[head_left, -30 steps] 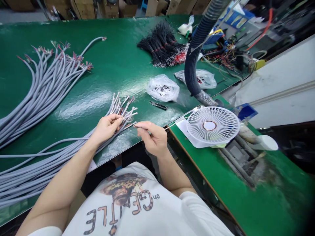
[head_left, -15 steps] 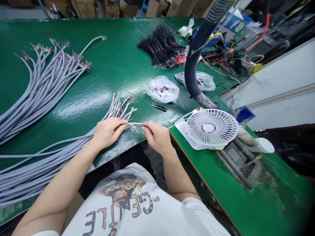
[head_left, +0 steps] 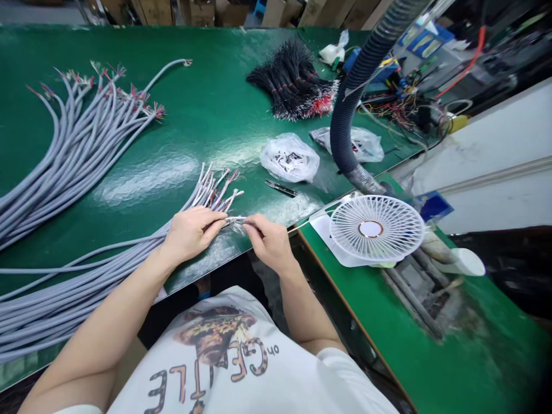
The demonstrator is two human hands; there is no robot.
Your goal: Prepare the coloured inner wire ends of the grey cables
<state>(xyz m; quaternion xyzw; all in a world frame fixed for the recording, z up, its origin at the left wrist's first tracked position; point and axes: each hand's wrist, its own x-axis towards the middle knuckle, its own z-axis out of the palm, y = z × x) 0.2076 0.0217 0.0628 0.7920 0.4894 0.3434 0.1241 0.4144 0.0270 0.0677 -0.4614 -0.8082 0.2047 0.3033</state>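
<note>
My left hand (head_left: 192, 231) lies on a bundle of grey cables (head_left: 77, 282) near the table's front edge, its fingers pinching the stripped end of one cable (head_left: 230, 220). My right hand (head_left: 268, 240) sits just to the right, fingers closed on the thin wire strands sticking out of that same cable end. The other stripped ends (head_left: 215, 187) of the bundle fan out just beyond my hands, showing red and white strands.
A second bundle of grey cables (head_left: 73, 144) lies at the left. Black wires (head_left: 293, 80) are piled at the back. Two plastic bags (head_left: 290, 158) of small parts, small cutters (head_left: 280, 188), a ribbed hose (head_left: 345, 115) and a white fan (head_left: 376, 228) stand to the right.
My right hand has moved left and up to meet my left hand at the cable end; the view has shifted slightly.
</note>
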